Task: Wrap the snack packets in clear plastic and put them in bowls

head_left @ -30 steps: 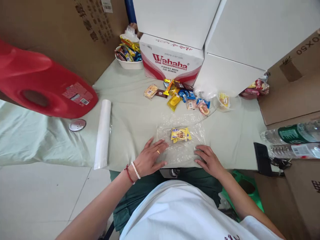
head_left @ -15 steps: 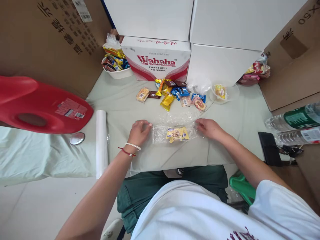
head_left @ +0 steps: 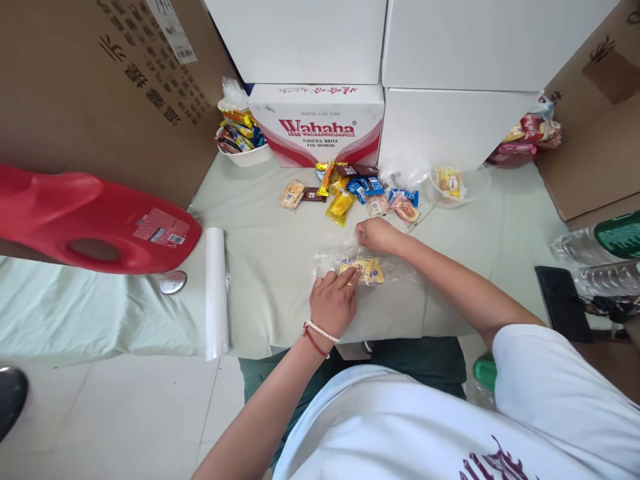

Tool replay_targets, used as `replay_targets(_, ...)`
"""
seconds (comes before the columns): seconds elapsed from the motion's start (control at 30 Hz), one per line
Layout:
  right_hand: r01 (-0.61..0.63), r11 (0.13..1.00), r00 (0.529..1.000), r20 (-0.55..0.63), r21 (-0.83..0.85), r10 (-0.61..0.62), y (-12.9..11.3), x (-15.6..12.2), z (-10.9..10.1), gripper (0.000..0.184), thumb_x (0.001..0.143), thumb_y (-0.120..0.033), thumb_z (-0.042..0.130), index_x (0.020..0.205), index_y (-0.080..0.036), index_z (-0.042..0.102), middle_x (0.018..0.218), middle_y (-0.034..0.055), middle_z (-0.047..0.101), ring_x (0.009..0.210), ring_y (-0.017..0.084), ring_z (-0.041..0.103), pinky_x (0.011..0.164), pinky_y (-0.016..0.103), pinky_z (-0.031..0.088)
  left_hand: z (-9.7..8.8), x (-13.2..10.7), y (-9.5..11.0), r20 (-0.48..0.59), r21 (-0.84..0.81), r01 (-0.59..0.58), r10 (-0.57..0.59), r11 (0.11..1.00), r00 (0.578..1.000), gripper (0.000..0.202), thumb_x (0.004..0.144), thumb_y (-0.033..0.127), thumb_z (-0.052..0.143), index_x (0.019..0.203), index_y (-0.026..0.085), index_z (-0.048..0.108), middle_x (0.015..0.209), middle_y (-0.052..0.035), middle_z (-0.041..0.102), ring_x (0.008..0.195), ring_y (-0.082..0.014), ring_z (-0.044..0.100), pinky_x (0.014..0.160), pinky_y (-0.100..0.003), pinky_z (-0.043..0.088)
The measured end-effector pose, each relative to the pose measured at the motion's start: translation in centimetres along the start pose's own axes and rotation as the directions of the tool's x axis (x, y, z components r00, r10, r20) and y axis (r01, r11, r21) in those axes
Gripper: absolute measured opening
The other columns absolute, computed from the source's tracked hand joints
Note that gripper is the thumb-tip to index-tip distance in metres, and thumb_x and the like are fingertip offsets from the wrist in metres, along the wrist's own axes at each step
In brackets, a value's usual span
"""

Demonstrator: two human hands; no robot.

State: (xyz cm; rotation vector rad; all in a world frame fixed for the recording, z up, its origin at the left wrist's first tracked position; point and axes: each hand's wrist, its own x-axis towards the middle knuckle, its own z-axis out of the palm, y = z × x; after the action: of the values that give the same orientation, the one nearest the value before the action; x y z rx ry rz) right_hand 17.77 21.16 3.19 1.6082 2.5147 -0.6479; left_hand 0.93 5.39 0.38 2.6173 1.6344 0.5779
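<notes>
A yellow snack packet lies in or under a thin clear plastic bag near the front of the table; which of the two I cannot tell. My left hand rests on the bag, its fingers stretched out and touching the packet's left part. Just beyond the packet, my right hand is closed in a pinch on the bag's upper edge. Behind my hands sits a loose pile of wrapped snacks: yellow packets, blue packets, brown wrappers and a pale cracker packet.
Left of my arms stand a white plastic roll and a big red jug. A clear bowl holds a yellow packet. A white tub of snacks, a Wahaba carton and white boxes line the back. Bottles lie right.
My left hand has moved right onto the packet. My right hand has left the bag's right side and moved left and away from me, now pinching its far edge.
</notes>
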Motion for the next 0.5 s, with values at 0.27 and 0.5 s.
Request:
replay_targets(0.27,0.384,0.923,0.923,-0.013,-0.024,-0.384,-2.4,-7.2,2.0,0.031,0.103,-0.021,0.052,0.124,-0.021,0.074,0.098,0.0092,0.075,0.095,0.022,0.062,0.079,0.029,0.041,1.4,0.0,-1.0,0.126,-0.079,0.088,-0.078,0.993,0.989,0.035,0.092,0.015,0.054,0.119,0.022,0.076,0.110,-0.0085,0.079,0.092,-0.0264,0.067,0.078,-0.042,0.051)
replay_targets(0.5,0.360,0.925,0.930,-0.032,-0.121,-0.366,-2.7,-8.2,5.7,0.045,0.103,-0.011,0.046,0.144,-0.022,0.063,0.095,0.0102,0.065,0.096,0.024,0.052,0.082,0.032,0.041,2.9,-2.2,-3.8,-0.098,-0.581,0.304,-0.435,0.756,0.895,0.029,0.094,0.022,0.048,0.101,0.026,0.075,0.101,-0.0044,0.077,0.097,-0.0206,0.068,0.092,-0.038,0.054)
